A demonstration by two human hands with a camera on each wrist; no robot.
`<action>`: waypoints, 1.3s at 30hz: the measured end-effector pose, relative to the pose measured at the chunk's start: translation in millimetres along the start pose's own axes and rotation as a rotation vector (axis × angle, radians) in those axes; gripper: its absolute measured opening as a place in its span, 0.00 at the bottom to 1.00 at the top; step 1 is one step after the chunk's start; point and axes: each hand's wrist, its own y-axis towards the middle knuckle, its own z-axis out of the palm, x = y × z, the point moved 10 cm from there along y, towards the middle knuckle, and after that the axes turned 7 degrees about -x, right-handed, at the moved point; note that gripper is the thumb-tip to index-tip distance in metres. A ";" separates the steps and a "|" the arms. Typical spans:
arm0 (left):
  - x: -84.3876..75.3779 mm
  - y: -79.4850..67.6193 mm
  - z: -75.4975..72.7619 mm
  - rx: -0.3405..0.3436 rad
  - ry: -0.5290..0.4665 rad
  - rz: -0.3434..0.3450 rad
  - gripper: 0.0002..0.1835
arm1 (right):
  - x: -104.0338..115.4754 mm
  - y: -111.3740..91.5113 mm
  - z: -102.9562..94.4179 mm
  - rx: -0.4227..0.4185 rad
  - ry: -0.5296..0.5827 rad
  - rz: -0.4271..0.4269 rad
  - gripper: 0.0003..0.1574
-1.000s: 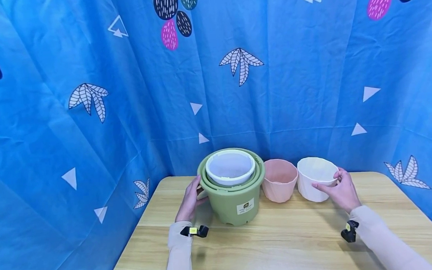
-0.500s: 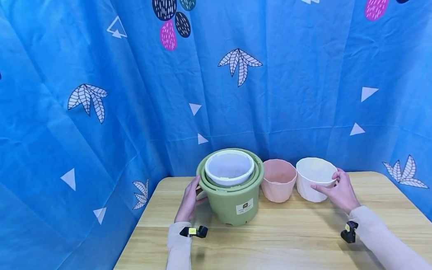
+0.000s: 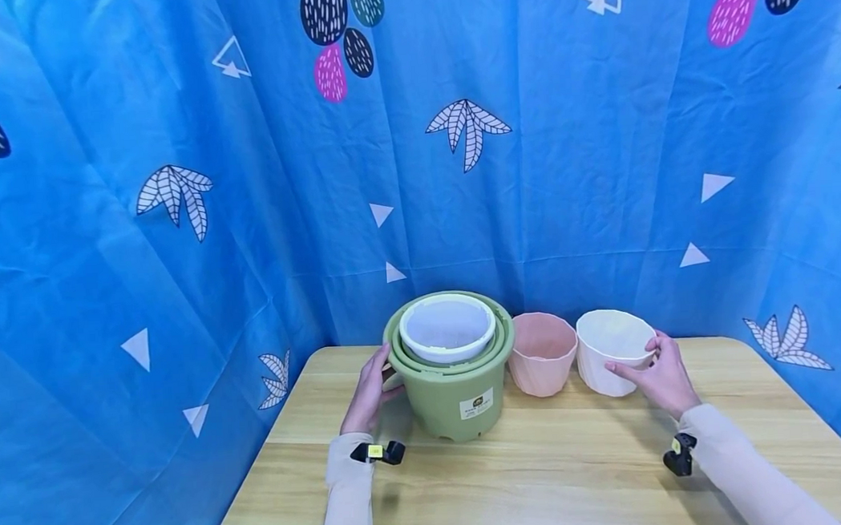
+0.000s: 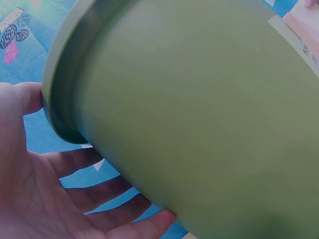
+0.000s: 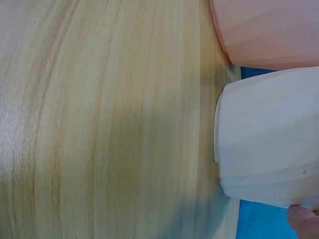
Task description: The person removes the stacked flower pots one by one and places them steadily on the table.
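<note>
The left hand point(image 3: 367, 394), its fingers spread, touches the left side of the green pot point(image 3: 443, 398), with the thumb at the rim; the pot stands to that hand's right, a small white pot point(image 3: 446, 329) nested inside. The right hand point(image 3: 662, 376) holds the ribbed white pot point(image 3: 600, 369) between thumb and fingers at its right side. Between these 2 outer pots sits 1 pink pot point(image 3: 539, 374).

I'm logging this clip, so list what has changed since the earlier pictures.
Nothing visibly changed beyond a slight head-camera shift. The left hand still touches the green pot, the right hand still grips the far-right white pot, and the pink pot stays between both pots.
</note>
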 end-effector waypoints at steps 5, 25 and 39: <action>-0.4 -0.1 0.4 0.002 0.005 0.003 0.38 | 0.3 -0.7 -0.2 0.000 0.002 0.000 0.52; -0.6 -2.0 -0.3 0.000 -0.015 -0.009 0.37 | 1.3 -2.8 0.3 0.012 -0.008 -0.005 0.52; 0.6 -0.8 -0.5 0.006 0.000 -0.015 0.39 | 3.6 -7.8 -0.8 0.011 0.008 -0.019 0.70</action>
